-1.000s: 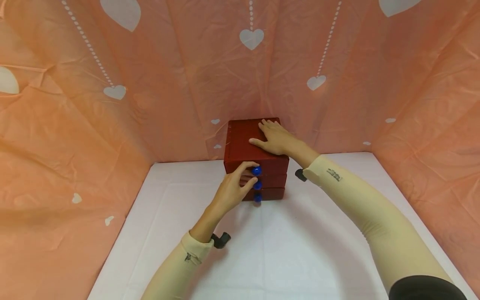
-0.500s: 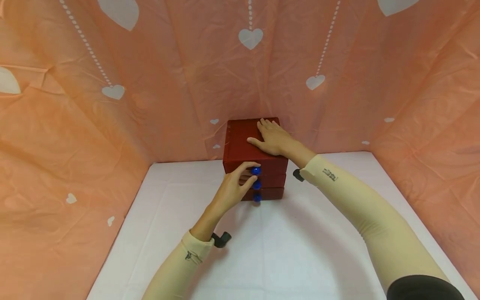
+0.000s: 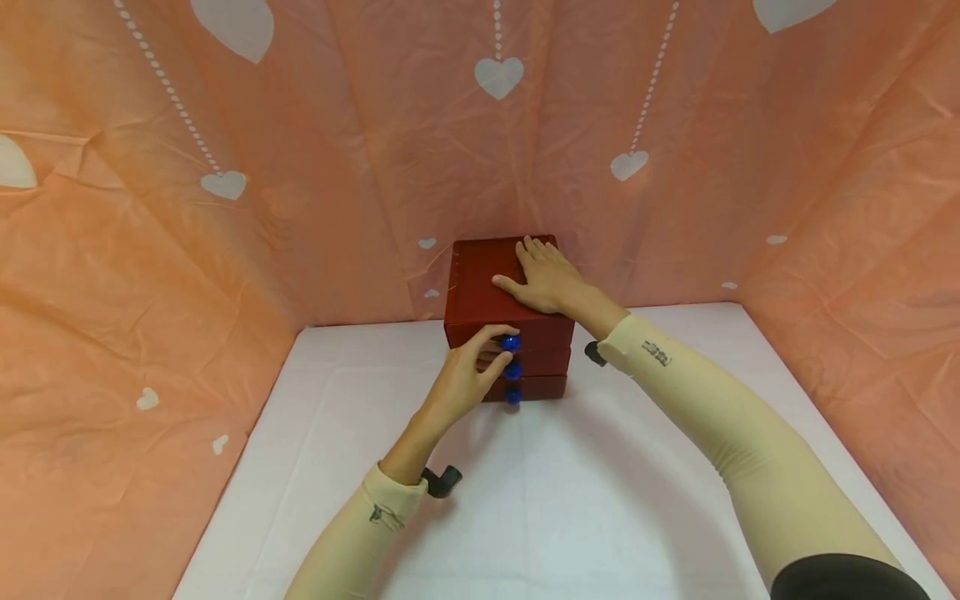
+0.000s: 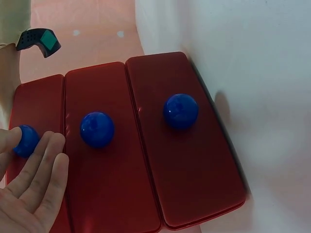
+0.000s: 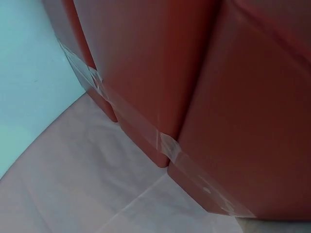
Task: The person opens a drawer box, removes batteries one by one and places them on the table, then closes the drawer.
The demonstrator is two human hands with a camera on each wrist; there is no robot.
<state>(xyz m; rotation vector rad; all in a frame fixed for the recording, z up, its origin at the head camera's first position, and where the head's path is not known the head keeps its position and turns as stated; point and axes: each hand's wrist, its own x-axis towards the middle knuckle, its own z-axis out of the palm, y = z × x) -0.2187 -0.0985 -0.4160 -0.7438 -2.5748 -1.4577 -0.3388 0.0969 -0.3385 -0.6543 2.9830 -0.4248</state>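
Observation:
A red three-drawer box stands at the back of the table, with one round blue knob on each drawer front. My left hand pinches the top blue knob between thumb and fingers. In the left wrist view, that knob lies between the fingertips, and the middle knob and bottom knob are untouched. All drawer fronts sit flush. My right hand rests flat on top of the box, fingers spread. The right wrist view shows only the box's side, with clear tape across the sections.
A white cloth covers the table. Behind the box and along both sides hangs an orange curtain printed with white hearts. The box stands close against the back curtain.

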